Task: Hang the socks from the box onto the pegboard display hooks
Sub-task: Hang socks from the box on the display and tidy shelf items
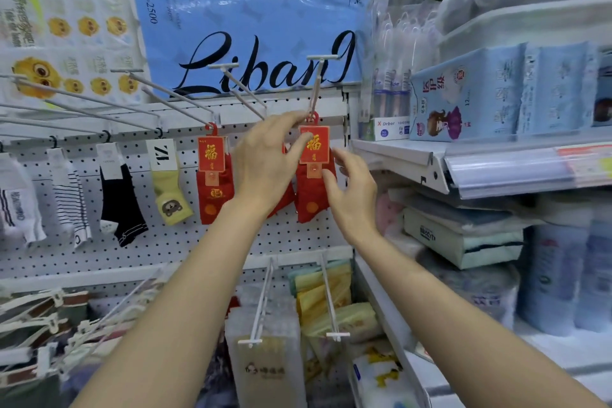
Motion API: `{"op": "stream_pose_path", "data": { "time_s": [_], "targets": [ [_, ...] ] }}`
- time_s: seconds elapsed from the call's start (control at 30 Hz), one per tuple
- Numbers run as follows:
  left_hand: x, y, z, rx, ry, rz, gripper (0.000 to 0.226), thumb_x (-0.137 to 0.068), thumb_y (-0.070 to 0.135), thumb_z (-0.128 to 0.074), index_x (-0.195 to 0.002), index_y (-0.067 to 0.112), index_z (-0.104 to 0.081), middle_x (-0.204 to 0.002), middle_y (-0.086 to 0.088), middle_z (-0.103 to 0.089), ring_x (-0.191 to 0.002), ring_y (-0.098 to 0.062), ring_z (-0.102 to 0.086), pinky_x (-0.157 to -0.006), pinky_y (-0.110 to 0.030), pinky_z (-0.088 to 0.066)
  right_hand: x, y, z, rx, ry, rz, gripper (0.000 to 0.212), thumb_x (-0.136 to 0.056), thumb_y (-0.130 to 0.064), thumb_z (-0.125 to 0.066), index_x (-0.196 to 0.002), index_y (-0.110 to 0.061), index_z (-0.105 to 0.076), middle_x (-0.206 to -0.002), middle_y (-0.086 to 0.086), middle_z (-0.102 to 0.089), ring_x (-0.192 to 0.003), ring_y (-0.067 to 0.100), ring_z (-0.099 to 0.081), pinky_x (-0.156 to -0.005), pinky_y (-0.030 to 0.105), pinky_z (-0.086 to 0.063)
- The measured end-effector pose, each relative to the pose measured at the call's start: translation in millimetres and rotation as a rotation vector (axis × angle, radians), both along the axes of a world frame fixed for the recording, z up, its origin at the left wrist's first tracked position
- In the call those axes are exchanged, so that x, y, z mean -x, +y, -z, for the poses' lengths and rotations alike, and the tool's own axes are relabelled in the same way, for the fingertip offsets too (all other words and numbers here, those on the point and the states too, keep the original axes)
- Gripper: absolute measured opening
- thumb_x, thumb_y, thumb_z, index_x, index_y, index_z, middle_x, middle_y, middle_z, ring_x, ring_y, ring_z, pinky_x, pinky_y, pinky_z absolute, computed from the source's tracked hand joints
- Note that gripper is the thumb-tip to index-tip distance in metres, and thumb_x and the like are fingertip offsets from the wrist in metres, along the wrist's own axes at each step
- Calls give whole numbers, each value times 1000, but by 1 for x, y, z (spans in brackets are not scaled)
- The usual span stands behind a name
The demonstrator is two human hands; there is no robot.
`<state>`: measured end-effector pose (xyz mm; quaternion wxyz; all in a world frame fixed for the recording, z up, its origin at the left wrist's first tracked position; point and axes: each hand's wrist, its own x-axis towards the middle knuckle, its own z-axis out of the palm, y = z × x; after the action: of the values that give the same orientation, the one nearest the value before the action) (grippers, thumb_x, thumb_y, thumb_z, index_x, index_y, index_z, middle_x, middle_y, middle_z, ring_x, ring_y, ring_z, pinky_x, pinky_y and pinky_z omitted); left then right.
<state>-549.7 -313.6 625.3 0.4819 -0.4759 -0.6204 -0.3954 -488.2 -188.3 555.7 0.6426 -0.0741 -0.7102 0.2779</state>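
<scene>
On the pegboard point(185, 242), the red socks point(313, 185) hang long-axis down from the far-right hook point(316, 89). Just left of them, the left hand point(265, 159) pinches their card top; the right hand point(351, 189), fingers spread, touches their lower right.

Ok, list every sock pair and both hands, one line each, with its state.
Right red socks: hanger on the hook, held at the card.
Left red socks: hanging free on their hook.
Yellow socks: hanging, untouched.
Black socks: hanging, untouched.
Striped socks: hanging, untouched.
Left hand: fingers on the right red pair's card.
Right hand: open, fingertips at that pair's right edge.
</scene>
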Motion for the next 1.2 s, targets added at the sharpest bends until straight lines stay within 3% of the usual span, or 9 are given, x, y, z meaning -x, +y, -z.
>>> {"op": "stream_pose_path", "data": {
  "time_s": [0.17,0.33,0.67,0.97,1.2],
  "targets": [
    [-17,-47,42,65,124,-132,31,-90,35,-64,-116,19,-70,-110,-1,-71,-104,-21,-63,-87,-38,-51,-55,-21,26,-179,-8,29,35,-91,-14,-64,-125,-8,-62,-119,3,-65,-111,18,-58,-97,38,-47],
    [-44,-84,84,144,126,-211,30,-89,33,-68,-115,19,-70,-112,1,-68,-105,-21,-60,-88,-37,-49,-100,-35,59,-325,-19,85,35,-89,-15,-68,-122,-6,-64,-116,5,-66,-108,21,-59,-95,32,-47],
    [-87,-123,184,332,41,-136,28,-91,31,-62,-115,17,-68,-111,-2,-67,-102,-23,-60,-83,-37,-51,-171,-76,140,-492,-188,232,29,-93,-20,-63,-115,-2,-68,-110,12,-67,-99,31,-62,-89,36,-48],
    [-118,-163,287,483,-165,86,25,-91,32,-63,-111,17,-68,-113,1,-66,-106,-20,-60,-90,-33,-49,-221,-136,243,-324,-367,344,26,-88,-12,-69,-111,-1,-70,-109,13,-68,-98,32,-63,-85,43,-50],
    [-159,-182,369,624,-319,259,25,-87,26,-72,-110,19,-69,-112,5,-66,-103,-16,-60,-90,-27,-46,-282,-197,323,-151,-589,421,27,-90,-17,-64,-114,-4,-68,-112,8,-67,-99,29,-61,-88,36,-48]
  ]
}}
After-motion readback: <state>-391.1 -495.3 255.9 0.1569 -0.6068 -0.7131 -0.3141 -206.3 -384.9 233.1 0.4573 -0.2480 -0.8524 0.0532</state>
